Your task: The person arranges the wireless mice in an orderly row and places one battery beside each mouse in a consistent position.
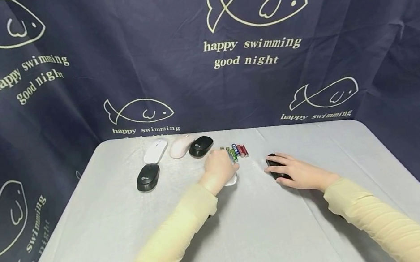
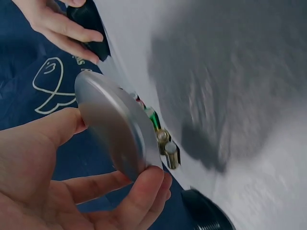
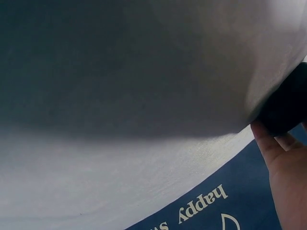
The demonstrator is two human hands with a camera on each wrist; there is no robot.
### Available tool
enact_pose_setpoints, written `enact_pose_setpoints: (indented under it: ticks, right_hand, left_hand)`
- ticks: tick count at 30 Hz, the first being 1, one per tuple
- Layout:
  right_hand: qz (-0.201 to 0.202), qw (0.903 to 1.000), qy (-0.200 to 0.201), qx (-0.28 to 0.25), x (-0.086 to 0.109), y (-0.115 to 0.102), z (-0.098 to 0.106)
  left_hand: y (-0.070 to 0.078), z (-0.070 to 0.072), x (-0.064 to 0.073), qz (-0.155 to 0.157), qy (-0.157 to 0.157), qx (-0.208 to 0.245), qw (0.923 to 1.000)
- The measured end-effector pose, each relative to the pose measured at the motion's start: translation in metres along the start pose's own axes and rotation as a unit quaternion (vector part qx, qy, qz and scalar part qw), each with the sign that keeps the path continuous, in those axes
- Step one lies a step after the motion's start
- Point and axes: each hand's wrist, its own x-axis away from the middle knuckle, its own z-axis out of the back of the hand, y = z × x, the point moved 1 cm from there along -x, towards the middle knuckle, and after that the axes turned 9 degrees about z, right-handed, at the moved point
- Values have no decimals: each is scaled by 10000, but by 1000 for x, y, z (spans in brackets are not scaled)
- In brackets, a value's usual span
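My left hand (image 1: 218, 168) grips a silver-white computer mouse (image 2: 112, 122), thumb on one side and fingers on the other. In the left wrist view the mouse stands tilted on edge; in the head view the hand covers most of it. Just beyond lie small batteries, green (image 1: 234, 154), blue (image 1: 235, 148) and red (image 1: 242, 150), with gold-coloured ones (image 2: 171, 155) showing in the left wrist view. To the right, my right hand (image 1: 299, 171) holds a black mouse (image 1: 273, 165) at the table, its fingers spread over the top and sides.
Left of the batteries are a black mouse (image 1: 201, 146), a pale pink mouse (image 1: 181, 147) and a white mouse (image 1: 155, 151). Another black mouse (image 1: 148, 177) lies nearer, at the left. A dark blue curtain (image 1: 194, 79) hangs behind the grey-white table (image 1: 258, 232).
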Motion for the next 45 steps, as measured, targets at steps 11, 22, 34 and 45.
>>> enact_pose_setpoints:
  ticks: [11,22,34,45]
  right_hand:
    - [-48,10000,-33,-37,0,-2,0]
    - [-107,9999,-60,-95,-1,-1,2]
    - [-101,9998,-81,-158,0,-1,5]
    - [66,9999,-66,-139,-1,-5,6]
  left_hand:
    - [17,-9,6,-79,-43,40,10000]
    - [27,-20,7,5,-206,-383,9991]
    - [29,-31,2,-29,-25,-583,9983]
    - [31,-28,7,48,-10,-667,9978]
